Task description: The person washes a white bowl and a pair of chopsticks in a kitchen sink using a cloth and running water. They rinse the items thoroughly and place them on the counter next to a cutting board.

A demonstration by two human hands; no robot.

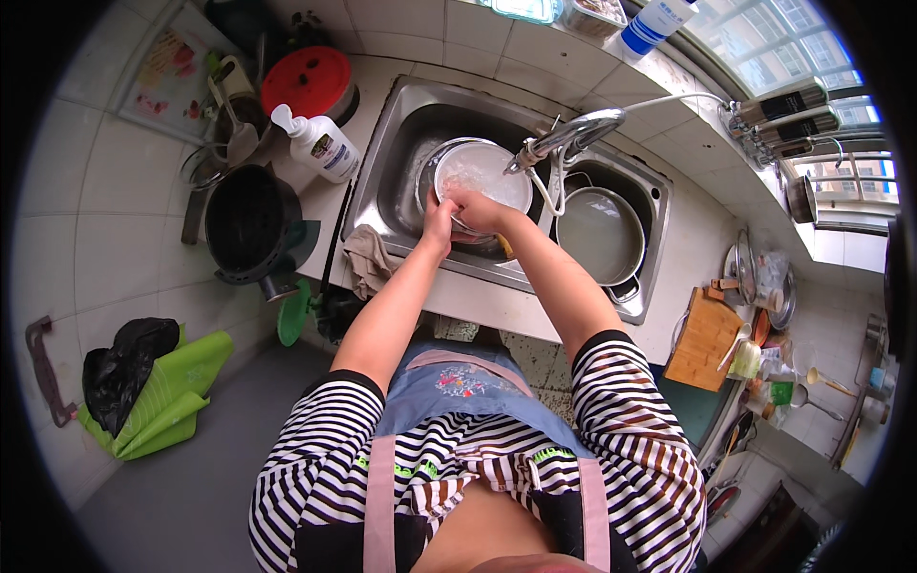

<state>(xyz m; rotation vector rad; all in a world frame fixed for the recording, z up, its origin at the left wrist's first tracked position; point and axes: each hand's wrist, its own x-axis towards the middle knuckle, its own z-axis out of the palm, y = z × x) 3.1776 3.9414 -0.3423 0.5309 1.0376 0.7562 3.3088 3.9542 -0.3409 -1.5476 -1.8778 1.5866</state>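
In the left basin of a steel double sink [390, 215], a pale round bowl [494, 168] full of cloudy water sits tilted above another metal vessel [424, 168]. My left hand [438, 223] grips the bowl's near-left rim, fingers passing underneath. My right hand [476, 210] reaches over that same rim, its fingertips hidden in the bubbling water. Over the bowl hangs the chrome faucet [566, 140], its spout close to the far-right rim. Something yellow [506, 247] shows below the bowl. A large metal pot [602, 236] of murky water fills the right basin.
A white pump bottle [315, 147], a red-lidded pot [308, 80] and a black air-fryer-like basket [251, 222] stand left of the sink. A beige rag [369, 259] drapes the front edge. On the right lies a wooden cutting board [702, 340]; a knife rack [777, 118] hangs by the window.
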